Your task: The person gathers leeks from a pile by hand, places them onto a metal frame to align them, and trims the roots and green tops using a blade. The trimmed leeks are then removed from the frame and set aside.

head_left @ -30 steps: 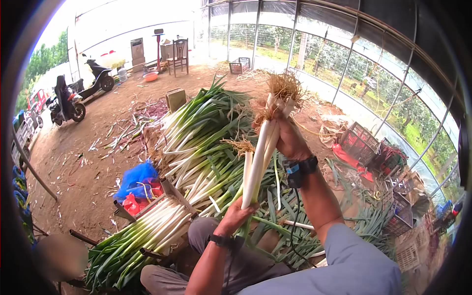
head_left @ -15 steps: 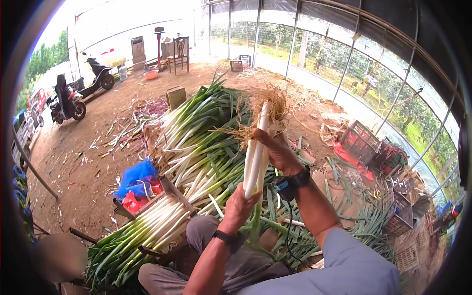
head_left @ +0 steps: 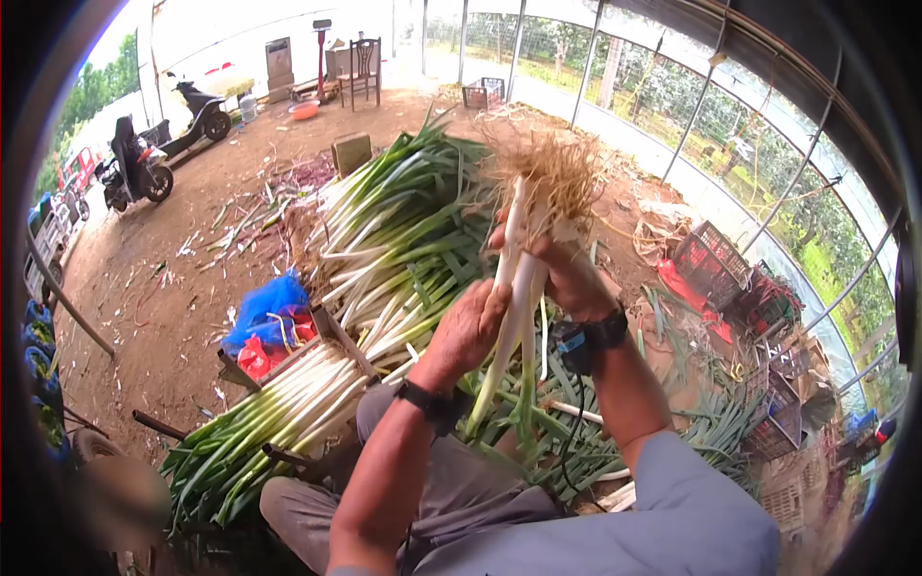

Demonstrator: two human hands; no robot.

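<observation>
A few long white leeks (head_left: 523,274) with bushy brown roots (head_left: 547,173) stand nearly upright before me. My left hand (head_left: 471,326) is closed on their white stalks, below my right hand. Just under the roots, my right hand (head_left: 567,274) wraps round the same leeks from the right, its fingertips showing at the left of the stalks. Behind them lies a big pile of leeks (head_left: 403,221) on the ground. Nearer, at the lower left, another bundle of leeks (head_left: 279,413) rests across a metal rack (head_left: 341,341).
Blue netting (head_left: 264,312) and a red bag (head_left: 254,358) sit beside the rack. Plastic crates (head_left: 709,261) stand at the right, near loose green leaves (head_left: 715,427). Farther back are a stone block (head_left: 351,154), a chair (head_left: 363,72), an orange basin (head_left: 303,111) and scooters (head_left: 134,168).
My left hand has moved up the stalks, nearer to my right hand. The roots are spread wider, and the fingers of my right hand now reach round behind the leeks. The view has shifted slightly.
</observation>
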